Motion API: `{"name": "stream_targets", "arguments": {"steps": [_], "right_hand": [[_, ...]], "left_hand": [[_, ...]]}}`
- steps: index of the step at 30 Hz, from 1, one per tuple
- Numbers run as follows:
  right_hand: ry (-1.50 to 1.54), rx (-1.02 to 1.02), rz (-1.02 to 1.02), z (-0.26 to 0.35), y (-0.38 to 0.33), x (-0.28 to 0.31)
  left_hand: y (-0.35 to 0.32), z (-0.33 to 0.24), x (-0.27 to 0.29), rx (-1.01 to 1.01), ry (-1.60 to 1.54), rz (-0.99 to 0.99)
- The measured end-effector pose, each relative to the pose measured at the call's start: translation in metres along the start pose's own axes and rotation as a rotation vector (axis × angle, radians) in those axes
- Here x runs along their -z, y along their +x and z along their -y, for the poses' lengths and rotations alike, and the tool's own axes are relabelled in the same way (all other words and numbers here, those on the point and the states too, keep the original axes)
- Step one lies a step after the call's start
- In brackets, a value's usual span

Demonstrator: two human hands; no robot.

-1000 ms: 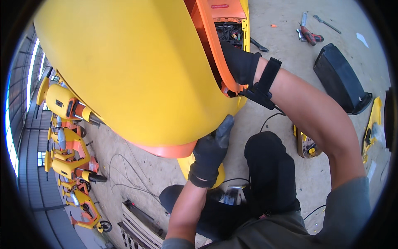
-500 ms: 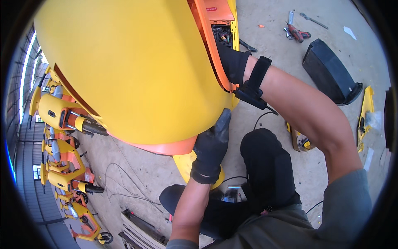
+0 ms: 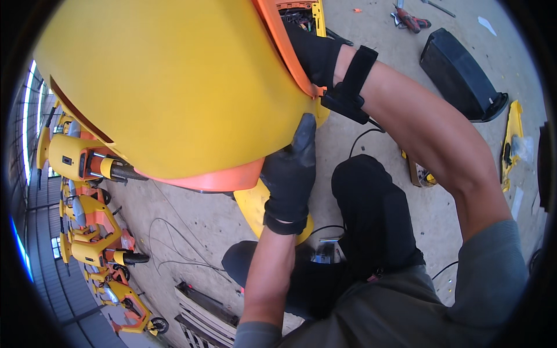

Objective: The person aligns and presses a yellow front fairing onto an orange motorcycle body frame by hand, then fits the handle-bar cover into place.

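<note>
A large yellow curved cover with an orange rim fills the upper left. My left hand, in a black glove, lies flat against its lower right edge, fingers stretched up along the rim. My right hand, also gloved and with a black wrist strap, reaches into the opening behind the orange edge, where black wiring shows; its fingers are hidden inside. A yellow curved part sits under my left wrist.
A black moulded part lies on the concrete at upper right, with red pliers beyond it. Yellow pieces lie at the right. Yellow and orange machines stand in a row at left. Loose cables cross the floor.
My left hand has moved up from below the cover and now presses its lower right edge. My right arm stays reaching into the opening. The view has shifted slightly.
</note>
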State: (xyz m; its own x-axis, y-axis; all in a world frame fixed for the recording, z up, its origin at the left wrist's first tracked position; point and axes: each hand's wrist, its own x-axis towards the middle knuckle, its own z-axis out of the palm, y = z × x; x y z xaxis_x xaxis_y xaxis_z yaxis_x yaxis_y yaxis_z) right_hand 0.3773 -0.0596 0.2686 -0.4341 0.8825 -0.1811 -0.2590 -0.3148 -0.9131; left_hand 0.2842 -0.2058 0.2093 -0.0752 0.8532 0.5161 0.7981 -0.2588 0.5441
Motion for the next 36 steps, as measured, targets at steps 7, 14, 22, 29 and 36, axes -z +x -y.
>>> {"name": "stream_targets", "arguments": {"steps": [7, 14, 22, 29, 36], "right_hand": [[-0.083, 0.012, 0.104, 0.001, 0.004, 0.017], [-0.251, 0.123, 0.060, -0.014, 0.021, 0.026], [-0.062, 0.134, 0.028, -0.027, 0.035, 0.018], [-0.152, 0.538, 0.337, -0.039, 0.019, 0.072], [-0.729, 0.732, 0.093, -0.066, -0.052, 0.075]], "left_hand": [[0.000, 0.001, 0.003, 0.278, -0.237, 0.010], [-0.008, 0.014, 0.015, 0.344, -0.161, 0.142], [-0.006, 0.017, 0.025, 0.123, -0.174, 0.175], [-0.007, 0.002, 0.017, 0.449, -0.382, 0.223], [-0.010, 0.005, 0.022, 0.408, -0.324, 0.188]]}}
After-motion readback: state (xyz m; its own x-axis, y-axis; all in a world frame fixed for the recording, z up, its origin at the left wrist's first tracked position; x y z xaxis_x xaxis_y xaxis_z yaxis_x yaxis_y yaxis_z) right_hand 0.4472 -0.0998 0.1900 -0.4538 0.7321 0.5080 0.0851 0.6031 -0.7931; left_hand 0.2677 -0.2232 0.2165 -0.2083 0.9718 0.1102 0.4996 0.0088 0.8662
